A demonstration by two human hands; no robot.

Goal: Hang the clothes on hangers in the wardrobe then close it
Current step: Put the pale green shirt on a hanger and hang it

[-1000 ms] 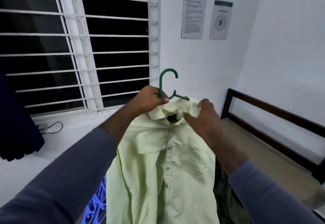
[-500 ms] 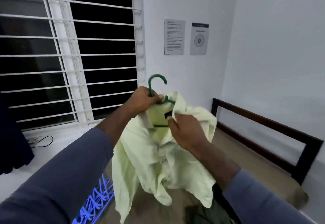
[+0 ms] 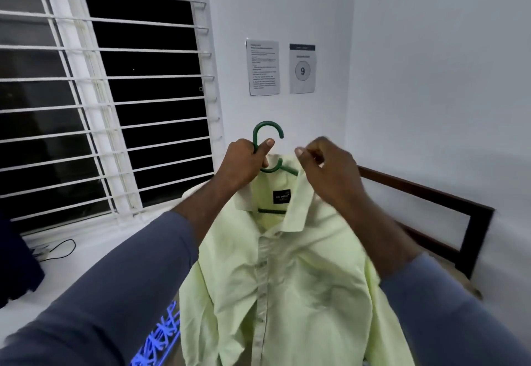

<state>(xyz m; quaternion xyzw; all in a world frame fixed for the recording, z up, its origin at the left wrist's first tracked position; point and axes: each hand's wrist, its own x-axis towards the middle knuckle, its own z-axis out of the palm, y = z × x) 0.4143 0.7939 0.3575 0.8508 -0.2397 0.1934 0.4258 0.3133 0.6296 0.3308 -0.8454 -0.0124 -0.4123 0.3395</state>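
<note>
A pale green button-up shirt (image 3: 290, 273) hangs in front of me on a dark green plastic hanger (image 3: 267, 133). The hanger's hook sticks up above the collar; its bar shows inside the neck opening. My left hand (image 3: 247, 161) grips the hanger's neck just below the hook. My right hand (image 3: 324, 164) is at the right side of the collar, fingers curled and pinching at the fabric edge. The shirt's black label faces me. No wardrobe is in view.
A barred window (image 3: 106, 92) fills the left wall above a white sill with a black cable (image 3: 61, 248). Two papers (image 3: 263, 67) are stuck on the far wall. A dark wooden bed frame (image 3: 448, 207) stands at right. A blue rack (image 3: 161, 337) sits low.
The bunched shirt has dropped open and now hangs flat on the hanger. My right hand moved from the shirt's front up to the right collar. The left hand kept its grip.
</note>
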